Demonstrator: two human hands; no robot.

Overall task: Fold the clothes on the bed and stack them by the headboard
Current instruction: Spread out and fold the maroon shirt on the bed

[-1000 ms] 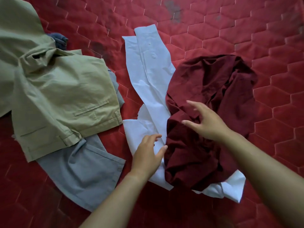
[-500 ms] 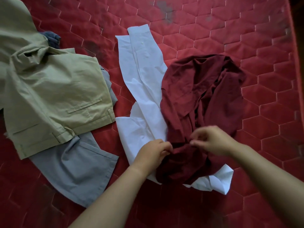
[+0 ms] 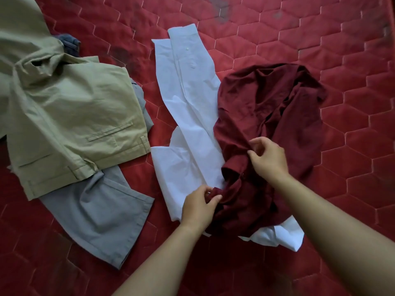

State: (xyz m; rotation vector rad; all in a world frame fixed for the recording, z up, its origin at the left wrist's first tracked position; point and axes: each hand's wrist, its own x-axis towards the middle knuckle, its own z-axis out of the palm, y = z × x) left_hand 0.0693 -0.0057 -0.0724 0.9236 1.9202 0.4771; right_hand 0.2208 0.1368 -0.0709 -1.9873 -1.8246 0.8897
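Observation:
A crumpled maroon shirt [image 3: 275, 107] lies in a heap on the red quilted bed [image 3: 320, 39], partly covering a white shirt [image 3: 188, 107] that stretches from the middle toward me. My left hand [image 3: 199, 207] pinches a fold at the maroon shirt's near left edge. My right hand [image 3: 267, 157] grips a ridge of the same shirt a little farther away and to the right. The two hands are apart, with bunched maroon cloth between them.
Khaki trousers [image 3: 70, 116] lie unfolded at the left, on top of grey trousers [image 3: 100, 212]. A bit of dark blue cloth [image 3: 71, 42] peeks out behind the khaki pair. Bare red mattress shows at the right and far side.
Both hands went from open above the clothes to gripping the maroon shirt. The right hand has since moved up and away from the left, pulling cloth with it.

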